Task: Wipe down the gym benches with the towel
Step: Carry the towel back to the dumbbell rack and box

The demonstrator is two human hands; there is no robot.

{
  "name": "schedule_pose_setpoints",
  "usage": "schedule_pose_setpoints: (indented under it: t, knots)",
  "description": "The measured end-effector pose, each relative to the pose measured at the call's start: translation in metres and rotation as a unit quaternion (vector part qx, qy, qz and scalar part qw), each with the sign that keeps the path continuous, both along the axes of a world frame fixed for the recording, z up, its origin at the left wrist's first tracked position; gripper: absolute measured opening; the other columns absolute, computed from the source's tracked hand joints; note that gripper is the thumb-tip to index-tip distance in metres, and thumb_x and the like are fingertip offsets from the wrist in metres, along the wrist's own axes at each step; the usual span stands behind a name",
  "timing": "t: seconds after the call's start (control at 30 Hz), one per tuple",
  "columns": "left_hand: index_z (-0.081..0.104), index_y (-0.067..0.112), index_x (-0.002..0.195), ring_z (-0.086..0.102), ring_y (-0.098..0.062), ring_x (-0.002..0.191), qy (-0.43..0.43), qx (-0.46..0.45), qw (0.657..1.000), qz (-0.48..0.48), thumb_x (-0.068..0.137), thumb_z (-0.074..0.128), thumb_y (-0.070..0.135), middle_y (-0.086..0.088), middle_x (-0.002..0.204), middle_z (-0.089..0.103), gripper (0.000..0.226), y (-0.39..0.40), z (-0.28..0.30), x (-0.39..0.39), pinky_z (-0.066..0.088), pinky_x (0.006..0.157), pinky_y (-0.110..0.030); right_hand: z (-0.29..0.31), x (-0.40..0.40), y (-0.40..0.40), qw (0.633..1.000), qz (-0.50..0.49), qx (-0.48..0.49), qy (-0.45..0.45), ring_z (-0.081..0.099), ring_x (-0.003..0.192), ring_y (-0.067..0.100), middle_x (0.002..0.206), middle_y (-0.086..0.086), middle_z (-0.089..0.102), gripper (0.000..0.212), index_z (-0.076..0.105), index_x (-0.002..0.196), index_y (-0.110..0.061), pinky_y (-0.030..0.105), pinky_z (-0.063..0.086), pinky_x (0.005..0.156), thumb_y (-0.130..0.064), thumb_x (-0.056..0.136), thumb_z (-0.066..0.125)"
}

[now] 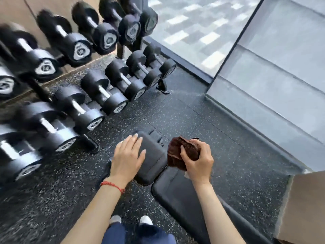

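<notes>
A black padded gym bench lies below me in two parts: a small seat pad (152, 161) and a longer back pad (177, 196) running toward the lower right. My left hand (127, 156) rests flat on the left side of the seat pad, fingers spread, a red string bracelet on its wrist. My right hand (198, 162) holds a bunched dark brown towel (177, 154) just above the gap between the two pads, at the seat pad's right edge.
A two-tier rack of black dumbbells (112, 92) fills the left and upper left, close to the bench end. Speckled rubber floor (202, 120) lies beyond the bench. A grey wall (274, 81) and window stand to the right. My shoes (146, 221) show at the bottom.
</notes>
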State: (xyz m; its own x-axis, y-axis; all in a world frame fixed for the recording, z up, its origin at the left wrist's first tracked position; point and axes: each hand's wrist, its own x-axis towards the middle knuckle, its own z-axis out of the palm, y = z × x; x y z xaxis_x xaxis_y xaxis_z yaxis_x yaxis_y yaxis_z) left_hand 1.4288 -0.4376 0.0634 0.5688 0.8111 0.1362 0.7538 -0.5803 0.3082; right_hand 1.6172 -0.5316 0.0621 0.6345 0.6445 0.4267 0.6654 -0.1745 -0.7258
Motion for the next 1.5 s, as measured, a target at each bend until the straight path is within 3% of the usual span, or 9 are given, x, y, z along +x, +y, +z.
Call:
schedule_pose_setpoints:
  t: [0.13,0.27,0.6,0.83,1.0,1.33,1.5]
  knots:
    - [0.058,-0.003,0.119,0.054,-0.036,0.115,0.019,-0.009,0.996,0.086,0.081,0.071,0.017,-0.022,0.124,0.058,0.046,-0.001,0.0,-0.036,0.045,0.093,-0.052,0.0,-0.023,0.031,0.997,0.083,0.002,0.005,0.056,0.081,0.019,0.088,0.006,0.064,0.031,0.064,0.092,-0.001,0.022,0.041,0.081,-0.02,0.07,0.074]
    - [0.053,0.001,0.126,0.048,-0.032,0.123,0.036,-0.016,0.986,0.159,0.086,0.064,0.023,-0.018,0.131,0.053,0.047,-0.008,0.001,-0.077,0.037,0.102,-0.05,0.002,-0.06,0.056,0.986,0.165,0.023,0.01,0.053,0.083,0.013,0.089,-0.004,0.058,0.034,0.064,0.091,-0.003,0.017,0.039,0.08,-0.032,0.074,0.069]
    - [0.042,0.007,0.136,0.034,-0.026,0.134,0.009,-0.018,0.945,0.327,0.094,0.051,0.028,-0.012,0.142,0.042,0.048,-0.044,-0.002,-0.202,0.021,0.111,-0.043,0.002,-0.184,0.087,0.943,0.334,0.017,0.003,0.049,0.081,0.009,0.085,0.001,0.06,0.037,0.063,0.091,-0.005,0.017,0.038,0.078,-0.039,0.076,0.064]
    - [0.048,0.003,0.131,0.041,-0.03,0.129,-0.012,-0.018,0.912,0.41,0.091,0.057,0.025,-0.015,0.137,0.047,0.047,-0.078,0.001,-0.309,0.026,0.108,-0.047,0.006,-0.3,0.085,0.91,0.414,0.002,0.001,0.046,0.087,0.001,0.091,-0.012,0.055,0.027,0.064,0.092,-0.01,0.027,0.042,0.08,-0.022,0.071,0.076]
    - [0.052,0.0,0.126,0.048,-0.033,0.123,-0.009,-0.017,0.884,0.467,0.087,0.063,0.022,-0.018,0.132,0.053,0.047,-0.11,-0.001,-0.395,0.032,0.103,-0.051,0.009,-0.395,0.072,0.881,0.473,0.007,0.0,0.048,0.085,0.003,0.09,-0.012,0.055,0.032,0.064,0.091,-0.009,0.021,0.039,0.079,-0.037,0.075,0.067]
    - [0.054,0.0,0.125,0.05,-0.033,0.121,0.001,-0.02,0.819,0.574,0.087,0.062,0.025,-0.017,0.13,0.054,0.047,-0.181,-0.009,-0.536,0.036,0.1,-0.051,0.003,-0.56,0.041,0.807,0.589,-0.023,0.001,0.055,0.085,0.016,0.09,-0.011,0.056,0.025,0.064,0.093,-0.013,0.035,0.047,0.078,-0.025,0.073,0.075]
    - [0.052,0.0,0.127,0.047,-0.032,0.124,0.003,-0.022,0.774,0.632,0.089,0.058,0.027,-0.016,0.133,0.052,0.046,-0.218,-0.013,-0.589,0.034,0.102,-0.049,0.0,-0.633,0.028,0.756,0.654,-0.037,-0.008,0.053,0.087,0.01,0.091,-0.009,0.059,0.03,0.064,0.094,-0.014,0.031,0.044,0.08,-0.036,0.075,0.07]
